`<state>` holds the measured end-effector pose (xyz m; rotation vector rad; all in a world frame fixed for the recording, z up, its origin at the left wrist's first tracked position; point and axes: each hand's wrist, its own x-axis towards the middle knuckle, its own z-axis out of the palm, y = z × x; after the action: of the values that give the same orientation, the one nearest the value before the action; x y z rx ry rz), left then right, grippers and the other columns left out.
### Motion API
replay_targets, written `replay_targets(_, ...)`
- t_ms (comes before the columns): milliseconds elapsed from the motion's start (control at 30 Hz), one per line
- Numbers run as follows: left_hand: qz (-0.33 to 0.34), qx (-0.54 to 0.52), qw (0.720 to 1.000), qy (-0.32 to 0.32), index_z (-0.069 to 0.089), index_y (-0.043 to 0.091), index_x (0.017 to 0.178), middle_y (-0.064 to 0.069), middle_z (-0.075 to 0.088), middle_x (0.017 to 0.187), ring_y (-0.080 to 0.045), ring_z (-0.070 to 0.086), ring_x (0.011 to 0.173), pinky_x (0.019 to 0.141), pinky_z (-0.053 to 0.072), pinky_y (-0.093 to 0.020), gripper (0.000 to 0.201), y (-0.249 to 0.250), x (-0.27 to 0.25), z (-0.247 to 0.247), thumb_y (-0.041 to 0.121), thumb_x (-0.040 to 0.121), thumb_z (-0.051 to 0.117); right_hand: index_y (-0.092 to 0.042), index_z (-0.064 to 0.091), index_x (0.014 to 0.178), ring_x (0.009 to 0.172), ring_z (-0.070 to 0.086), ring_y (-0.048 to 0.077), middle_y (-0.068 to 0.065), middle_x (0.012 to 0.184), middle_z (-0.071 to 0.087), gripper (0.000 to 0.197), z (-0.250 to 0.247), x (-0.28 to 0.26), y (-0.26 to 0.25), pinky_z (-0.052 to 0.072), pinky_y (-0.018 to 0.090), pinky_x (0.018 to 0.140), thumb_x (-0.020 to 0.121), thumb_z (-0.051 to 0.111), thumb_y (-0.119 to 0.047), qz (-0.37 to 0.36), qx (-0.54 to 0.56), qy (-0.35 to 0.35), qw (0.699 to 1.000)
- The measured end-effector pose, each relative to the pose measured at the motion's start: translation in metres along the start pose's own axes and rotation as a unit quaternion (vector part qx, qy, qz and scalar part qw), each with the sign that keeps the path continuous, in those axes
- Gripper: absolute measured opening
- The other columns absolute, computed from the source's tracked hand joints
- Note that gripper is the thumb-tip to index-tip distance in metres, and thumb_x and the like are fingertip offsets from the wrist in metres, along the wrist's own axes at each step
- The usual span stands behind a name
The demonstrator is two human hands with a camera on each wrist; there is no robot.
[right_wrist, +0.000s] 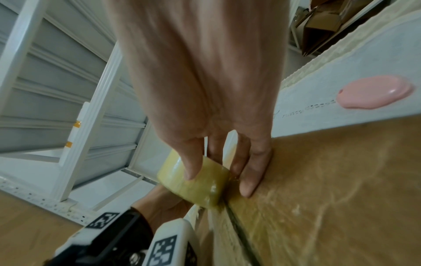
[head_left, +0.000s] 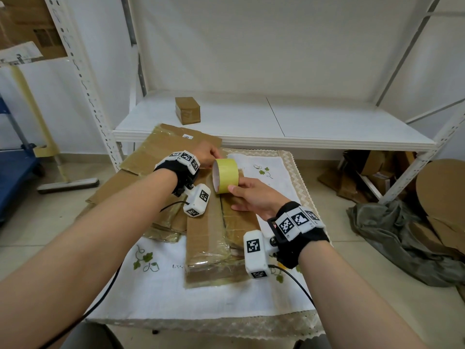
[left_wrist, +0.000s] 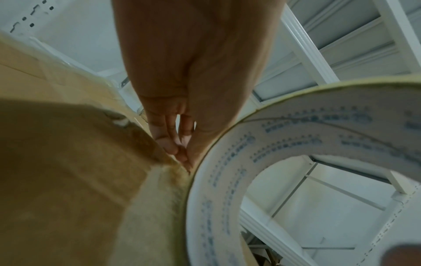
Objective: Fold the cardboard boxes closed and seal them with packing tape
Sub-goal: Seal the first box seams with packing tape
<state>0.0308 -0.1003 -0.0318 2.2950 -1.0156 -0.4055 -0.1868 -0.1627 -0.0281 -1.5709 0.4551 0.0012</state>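
Observation:
A brown cardboard box (head_left: 214, 238) with its flaps folded shut lies on the cloth-covered table (head_left: 176, 293). My right hand (head_left: 247, 196) grips a yellow packing tape roll (head_left: 225, 175) just above the box's far end, thumb on the roll's outer face. In the right wrist view the little finger rests on the box top (right_wrist: 330, 180) beside the roll (right_wrist: 193, 183). My left hand (head_left: 211, 157) is at the far side of the roll. Its fingertips (left_wrist: 180, 153) pinch together at the box edge (left_wrist: 68, 162) against the roll's white core (left_wrist: 296, 140), apparently on the tape's free end.
Flattened cardboard sheets (head_left: 161, 147) lie left of the box. A small taped box (head_left: 188, 110) sits on the white shelf (head_left: 276, 122) behind the table. A pink object (right_wrist: 376, 94) lies on the cloth at the right. Grey cloth (head_left: 392, 238) and cardboard lie on the floor at right.

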Motion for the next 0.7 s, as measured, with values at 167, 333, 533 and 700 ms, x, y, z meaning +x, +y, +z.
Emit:
replay_targets(167, -0.011, 0.059, 0.998, -0.011, 0.077, 0.010, 0.078, -0.008, 0.075, 0.083, -0.032, 0.069, 0.085, 0.076, 0.057, -0.042, 0.012, -0.009, 0.008, 0.000, 0.001, 0.077, 0.071, -0.010, 0.057, 0.132, 0.101, 0.054, 0.010, -0.001, 0.110, 0.057, 0.028, 0.001, 0.001, -0.001, 0.056, 0.023, 0.078, 0.105, 0.051, -0.013, 0.010, -0.003, 0.001, 1.000)
replay_targets(333, -0.004, 0.059, 0.998, -0.015, 0.063, 0.018, 0.078, -0.010, 0.067, 0.088, -0.026, 0.061, 0.081, 0.074, 0.049, -0.034, 0.017, -0.003, 0.003, -0.002, 0.002, 0.083, 0.068, -0.011, 0.057, 0.133, 0.087, 0.051, 0.004, -0.008, 0.094, 0.054, 0.029, 0.001, 0.002, 0.001, 0.055, 0.023, 0.078, 0.106, 0.049, -0.013, 0.005, -0.001, 0.003, 1.000)
replay_targets(533, 0.012, 0.092, 0.996, -0.001, 0.076, 0.015, 0.076, -0.005, 0.073, 0.080, -0.028, 0.066, 0.080, 0.078, 0.054, -0.038, 0.008, 0.000, -0.002, -0.005, 0.010, 0.082, 0.074, -0.017, 0.058, 0.122, 0.090, 0.052, 0.005, -0.008, 0.097, 0.056, 0.019, 0.000, 0.004, 0.002, 0.055, 0.022, 0.077, 0.106, 0.048, -0.014, 0.005, -0.002, 0.007, 1.000)
replay_targets(700, 0.015, 0.142, 0.989, -0.027, 0.076, 0.000, 0.086, -0.012, 0.072, 0.081, -0.030, 0.064, 0.072, 0.068, 0.055, -0.038, 0.013, 0.002, -0.008, -0.007, 0.010, 0.085, 0.069, -0.016, 0.059, 0.121, 0.099, 0.053, 0.008, -0.004, 0.105, 0.058, 0.018, 0.001, 0.003, 0.002, 0.056, 0.021, 0.075, 0.106, 0.049, -0.014, 0.012, 0.014, 0.008, 1.000)
